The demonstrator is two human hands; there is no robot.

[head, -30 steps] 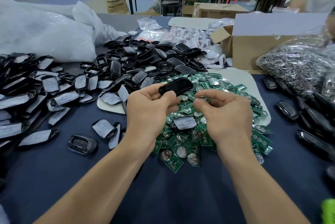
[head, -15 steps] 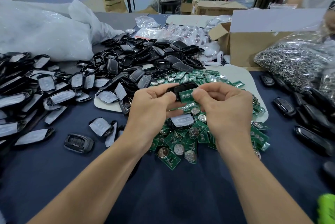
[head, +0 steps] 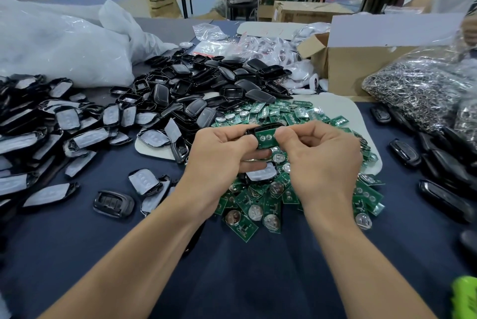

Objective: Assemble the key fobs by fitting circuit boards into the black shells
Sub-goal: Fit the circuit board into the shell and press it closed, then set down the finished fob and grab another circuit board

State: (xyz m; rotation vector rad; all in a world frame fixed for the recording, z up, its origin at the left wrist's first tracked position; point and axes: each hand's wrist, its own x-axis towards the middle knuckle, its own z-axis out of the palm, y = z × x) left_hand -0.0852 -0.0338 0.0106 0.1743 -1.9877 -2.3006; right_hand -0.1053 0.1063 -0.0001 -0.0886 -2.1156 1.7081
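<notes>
My left hand (head: 222, 156) grips a black shell (head: 265, 128) above the heap of green circuit boards (head: 271, 197). My right hand (head: 322, 156) pinches a green circuit board (head: 265, 138) and holds it against the shell's open side. The two hands meet at the shell, and their fingers hide most of it. Whether the board is seated in the shell cannot be told. A large heap of empty black shells (head: 206, 91) lies just beyond the boards.
Shells with white film (head: 64, 125) cover the left of the dark blue table (head: 232, 280). One black shell (head: 113, 203) lies alone at front left. Finished black fobs (head: 438, 163) line the right. A cardboard box (head: 361, 71), a bag of metal rings (head: 418, 89) and a white plastic bag (head: 56, 45) stand behind.
My right hand picked a board from the heap and brought it up to the shell in my left hand. The board now lies against the shell.
</notes>
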